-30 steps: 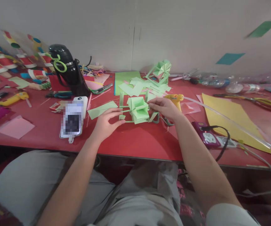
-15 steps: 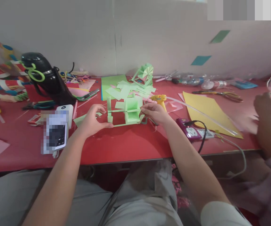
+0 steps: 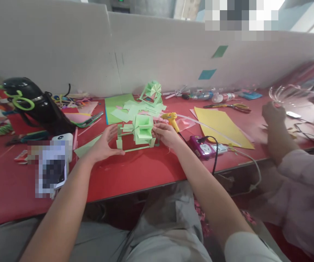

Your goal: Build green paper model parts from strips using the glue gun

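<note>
A light green paper paddle wheel [image 3: 143, 131] sits on an axle in a green paper stand [image 3: 135, 149] on the table in front of me. My left hand [image 3: 102, 145] brackets the stand's left end, thumb low in front and fingers around the upright. My right hand [image 3: 166, 135] pinches at the right end of the axle, close beside the wheel; the fingertips partly cover what they hold. Behind the stand lie loose green paper pieces [image 3: 128, 111] and a second folded green paper model [image 3: 153, 91].
To the right are a yellow glue gun [image 3: 171, 118], a purple power socket [image 3: 202, 147], yellow paper [image 3: 221, 127] and pliers [image 3: 240, 107]. A phone [image 3: 53, 165] and black bottle [image 3: 34, 103] stand left. At far right, another person's hand [image 3: 274, 113] holds clear plastic strips.
The paddle wheel has turned on its axle, so its paddles face differently. My hands stay at the two ends of the stand. The view has shifted to the right.
</note>
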Tool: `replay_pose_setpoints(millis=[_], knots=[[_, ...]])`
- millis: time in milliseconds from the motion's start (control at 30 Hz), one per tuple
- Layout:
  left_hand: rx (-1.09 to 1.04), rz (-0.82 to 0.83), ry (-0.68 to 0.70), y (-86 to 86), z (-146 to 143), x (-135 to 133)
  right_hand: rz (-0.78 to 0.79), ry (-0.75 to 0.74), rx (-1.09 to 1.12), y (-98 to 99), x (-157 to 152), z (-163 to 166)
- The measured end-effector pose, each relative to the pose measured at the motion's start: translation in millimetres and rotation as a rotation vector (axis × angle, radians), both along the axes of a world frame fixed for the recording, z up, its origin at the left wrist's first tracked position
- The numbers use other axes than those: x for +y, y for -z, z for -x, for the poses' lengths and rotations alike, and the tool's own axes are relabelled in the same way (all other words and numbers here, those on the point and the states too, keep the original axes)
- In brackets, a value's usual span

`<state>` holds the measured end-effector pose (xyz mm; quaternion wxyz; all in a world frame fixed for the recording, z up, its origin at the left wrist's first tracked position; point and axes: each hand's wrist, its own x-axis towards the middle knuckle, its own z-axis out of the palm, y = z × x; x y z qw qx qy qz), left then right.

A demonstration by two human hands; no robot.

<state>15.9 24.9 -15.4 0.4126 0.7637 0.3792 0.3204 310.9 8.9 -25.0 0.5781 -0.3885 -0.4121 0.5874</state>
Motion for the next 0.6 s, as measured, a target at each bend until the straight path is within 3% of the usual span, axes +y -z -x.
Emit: replay_pose_setpoints(millis=[600], knots=[[0.073,-0.021,-0.040,1.4,3,-1,0.053,0.008,-0.017,-10.2,-1,-1]])
